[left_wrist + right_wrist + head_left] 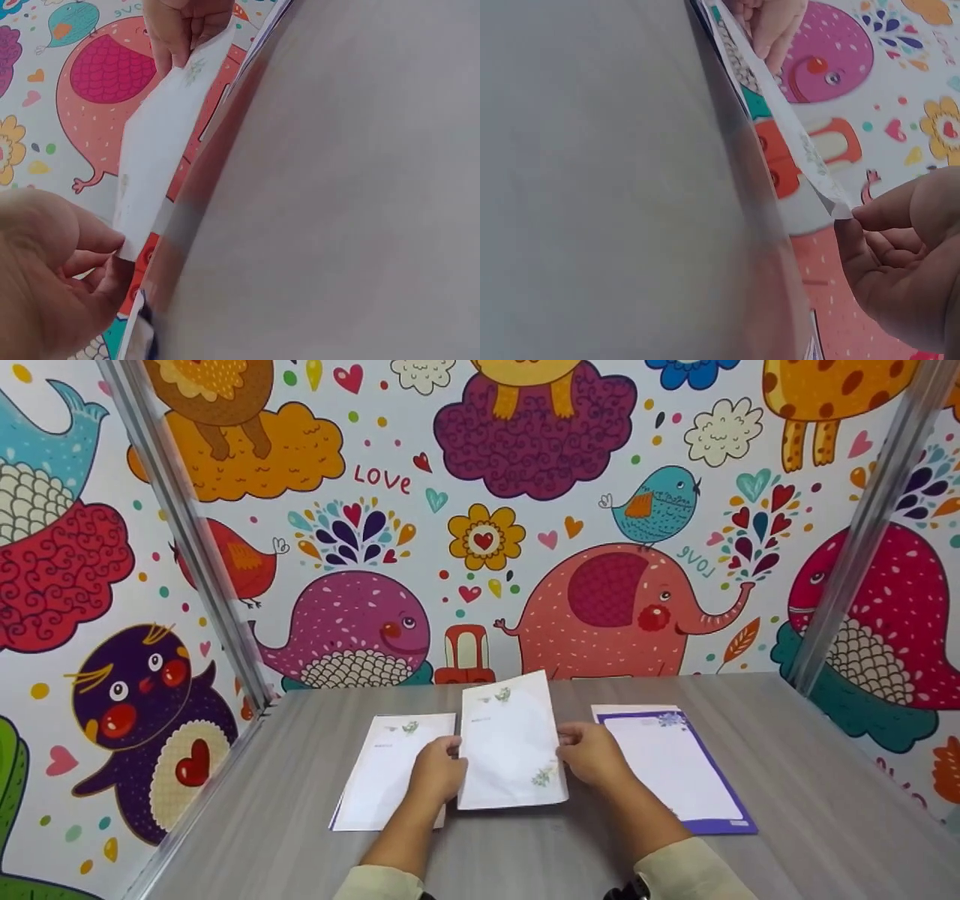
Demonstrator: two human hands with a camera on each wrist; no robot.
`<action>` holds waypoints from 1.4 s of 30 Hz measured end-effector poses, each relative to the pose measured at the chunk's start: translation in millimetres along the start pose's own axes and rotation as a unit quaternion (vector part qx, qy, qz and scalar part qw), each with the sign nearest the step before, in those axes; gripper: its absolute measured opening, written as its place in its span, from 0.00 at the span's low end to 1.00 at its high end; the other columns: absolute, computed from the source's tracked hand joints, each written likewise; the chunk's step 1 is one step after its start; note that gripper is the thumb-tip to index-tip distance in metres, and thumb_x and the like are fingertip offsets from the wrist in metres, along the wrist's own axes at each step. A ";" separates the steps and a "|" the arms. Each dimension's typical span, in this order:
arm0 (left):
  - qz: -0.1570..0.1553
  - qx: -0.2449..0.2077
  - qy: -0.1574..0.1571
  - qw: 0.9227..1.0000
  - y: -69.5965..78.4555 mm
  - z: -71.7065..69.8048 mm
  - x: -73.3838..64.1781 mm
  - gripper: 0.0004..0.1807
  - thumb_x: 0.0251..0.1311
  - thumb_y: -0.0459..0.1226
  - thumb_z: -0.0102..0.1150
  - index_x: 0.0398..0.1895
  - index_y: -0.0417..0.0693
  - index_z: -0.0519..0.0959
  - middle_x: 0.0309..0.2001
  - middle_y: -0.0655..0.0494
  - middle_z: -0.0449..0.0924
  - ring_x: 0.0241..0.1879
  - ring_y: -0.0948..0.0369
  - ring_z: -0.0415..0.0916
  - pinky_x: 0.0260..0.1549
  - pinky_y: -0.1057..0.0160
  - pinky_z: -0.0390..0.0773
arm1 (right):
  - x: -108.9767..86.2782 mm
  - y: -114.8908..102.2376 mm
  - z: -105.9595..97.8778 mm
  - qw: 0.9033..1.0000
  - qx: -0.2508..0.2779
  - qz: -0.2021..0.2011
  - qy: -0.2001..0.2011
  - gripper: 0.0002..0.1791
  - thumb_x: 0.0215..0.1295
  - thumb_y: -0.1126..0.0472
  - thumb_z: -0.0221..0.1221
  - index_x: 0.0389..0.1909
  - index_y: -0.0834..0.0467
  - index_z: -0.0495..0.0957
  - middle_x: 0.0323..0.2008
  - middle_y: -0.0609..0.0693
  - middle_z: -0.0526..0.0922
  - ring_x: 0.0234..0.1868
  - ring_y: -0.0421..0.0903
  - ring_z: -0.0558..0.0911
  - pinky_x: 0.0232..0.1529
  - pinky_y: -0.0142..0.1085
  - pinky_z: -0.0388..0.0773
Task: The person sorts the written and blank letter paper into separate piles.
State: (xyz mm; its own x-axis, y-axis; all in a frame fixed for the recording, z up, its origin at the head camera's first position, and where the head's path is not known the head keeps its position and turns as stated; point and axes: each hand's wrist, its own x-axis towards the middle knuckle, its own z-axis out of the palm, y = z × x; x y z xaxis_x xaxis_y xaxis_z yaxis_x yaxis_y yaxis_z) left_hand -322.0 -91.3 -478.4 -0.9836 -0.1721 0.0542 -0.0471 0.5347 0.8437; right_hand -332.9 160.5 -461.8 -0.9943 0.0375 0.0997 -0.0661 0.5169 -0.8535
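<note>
A sheet of white paper with green leaf prints is held up between both hands, above the middle of the table. My left hand pinches its left edge between thumb and fingers; the left wrist view shows this left hand close up. At the opposite edge my right hand pinches the paper, and in the right wrist view the right hand has thumb and fingertips on one corner. Seen from both wrists, the sheet stands clear of the tabletop.
To the left lies a stack of similar leaf-printed papers, partly behind the left hand. On the right lies a stack topped by a purple-bordered sheet, under the right forearm. The grey wood-grain table meets cartoon-printed walls at the back and sides.
</note>
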 end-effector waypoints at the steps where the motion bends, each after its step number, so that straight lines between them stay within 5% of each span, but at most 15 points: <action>1: -0.001 -0.003 0.002 1.000 -2.5 -4.0 0.6 0.24 0.65 0.28 0.58 0.65 0.35 0.80 0.60 0.39 0.86 0.65 0.42 0.81 0.69 0.43 0.77 | 0.0 -2.7 4.2 1.000 0.010 0.007 -0.006 0.19 0.67 0.71 0.64 0.59 0.69 0.84 0.41 0.57 0.89 0.41 0.47 0.84 0.40 0.34 0.83; 9: 0.030 0.016 0.067 0.997 -32.2 -45.8 0.5 0.20 0.68 0.32 0.58 0.60 0.35 0.84 0.55 0.39 0.89 0.61 0.41 0.83 0.65 0.42 0.79 | -7.1 -23.9 55.4 0.995 0.094 -0.008 -0.030 0.21 0.64 0.76 0.63 0.58 0.73 0.82 0.43 0.62 0.88 0.43 0.49 0.84 0.42 0.36 0.85; 13: 0.035 0.040 0.091 0.994 -48.8 -70.3 -1.0 0.17 0.68 0.33 0.59 0.56 0.35 0.86 0.51 0.39 0.90 0.57 0.42 0.85 0.61 0.42 0.80 | -13.5 -38.1 79.2 0.991 0.113 0.032 -0.061 0.21 0.67 0.73 0.64 0.61 0.68 0.82 0.45 0.58 0.88 0.43 0.48 0.85 0.43 0.37 0.87; 22: -0.046 0.037 0.070 0.996 -63.8 -109.3 -4.1 0.19 0.75 0.36 0.55 0.62 0.38 0.83 0.56 0.39 0.86 0.59 0.44 0.81 0.63 0.42 0.79 | -24.1 -63.1 113.5 0.991 0.116 0.043 -0.054 0.22 0.64 0.74 0.67 0.60 0.65 0.84 0.41 0.55 0.87 0.40 0.47 0.84 0.40 0.36 0.88; 35: -0.013 0.099 0.095 0.990 -80.5 -118.6 -1.0 0.17 0.70 0.32 0.57 0.56 0.33 0.85 0.49 0.40 0.88 0.53 0.44 0.84 0.58 0.42 0.80 | -29.8 -60.4 122.2 0.984 0.092 0.067 -0.135 0.21 0.73 0.61 0.65 0.64 0.63 0.81 0.48 0.53 0.89 0.40 0.45 0.87 0.44 0.40 0.89; 42: -0.026 0.105 0.098 0.989 -82.7 -119.5 -2.1 0.17 0.69 0.31 0.57 0.57 0.33 0.84 0.50 0.38 0.87 0.53 0.43 0.83 0.58 0.41 0.80 | -31.6 -58.8 118.9 0.980 0.092 0.079 -0.154 0.23 0.74 0.57 0.66 0.66 0.60 0.81 0.50 0.52 0.88 0.41 0.47 0.87 0.46 0.40 0.89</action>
State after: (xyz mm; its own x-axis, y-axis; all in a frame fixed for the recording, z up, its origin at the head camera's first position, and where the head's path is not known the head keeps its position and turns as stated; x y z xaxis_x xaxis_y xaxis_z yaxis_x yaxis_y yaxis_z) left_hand -295.2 -234.1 -484.5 -0.9269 -0.3507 0.1333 -0.1529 0.6776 0.7193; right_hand -307.6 27.2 -475.6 -0.9693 -0.1705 -0.1773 0.1060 0.3609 -0.9266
